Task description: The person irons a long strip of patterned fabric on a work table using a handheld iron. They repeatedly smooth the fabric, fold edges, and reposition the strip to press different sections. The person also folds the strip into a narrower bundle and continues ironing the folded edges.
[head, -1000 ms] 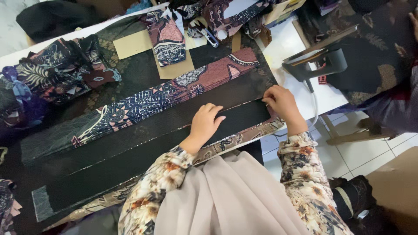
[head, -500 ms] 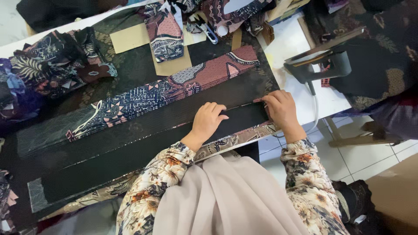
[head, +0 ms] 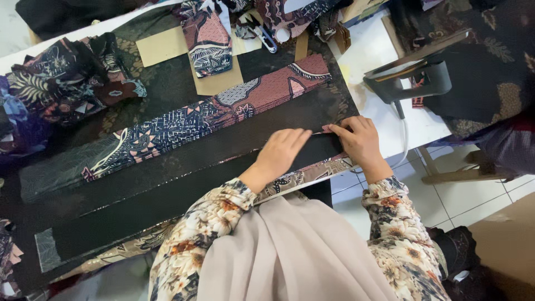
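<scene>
On black strip (head: 184,189), left hand (head: 280,153) now nearer right hand (head: 359,142)

A long black fabric strip (head: 184,189) lies flat, running diagonally along the near edge of the bench, on patterned cloth (head: 312,173) whose brown edge shows below it; its right end is slightly lifted
</scene>
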